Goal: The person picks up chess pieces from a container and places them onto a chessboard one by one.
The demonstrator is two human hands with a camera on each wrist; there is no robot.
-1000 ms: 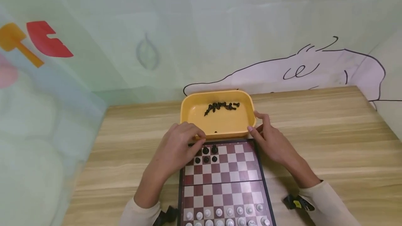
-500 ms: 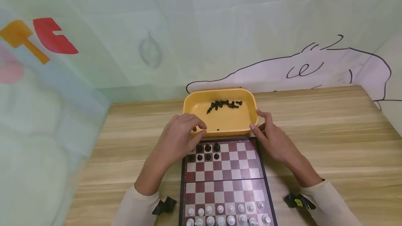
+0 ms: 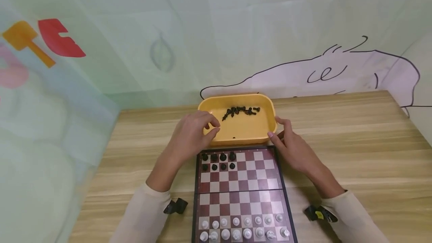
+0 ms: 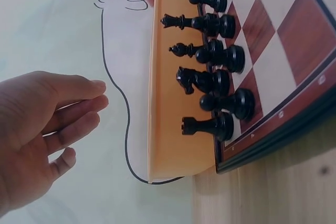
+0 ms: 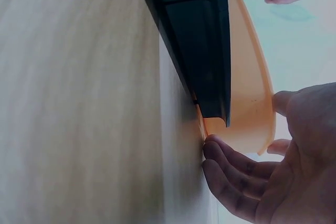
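My left hand [image 3: 189, 134] hovers over the left end of a yellow plastic tray [image 3: 243, 140], fingertips near the thumb and nothing between them. In the left wrist view that hand [image 4: 52, 124] has relaxed fingers. My right hand [image 3: 296, 153] holds the tray's right end, thumb at the near corner and fingers along the side. A chessboard [image 3: 243, 177] lies right in front of the tray. At its far left stand a black rook [image 4: 207, 127], knight [image 4: 202, 81], bishop [image 4: 184, 50] and queen [image 4: 176, 21], with several black pawns [image 4: 231, 103] before them.
Several loose black chess pieces [image 3: 240, 110] lie along the tray's far side, with a small dark piece near its front wall. Two rows of white chess pieces [image 3: 236, 228] stand at the board's near end. Behind the wooden table [image 3: 354, 141] rises a printed backdrop [image 3: 236, 29].
My left hand has left the board's far left corner and moved up over the tray, uncovering the black pieces there. The right hand stays at the tray's right end.
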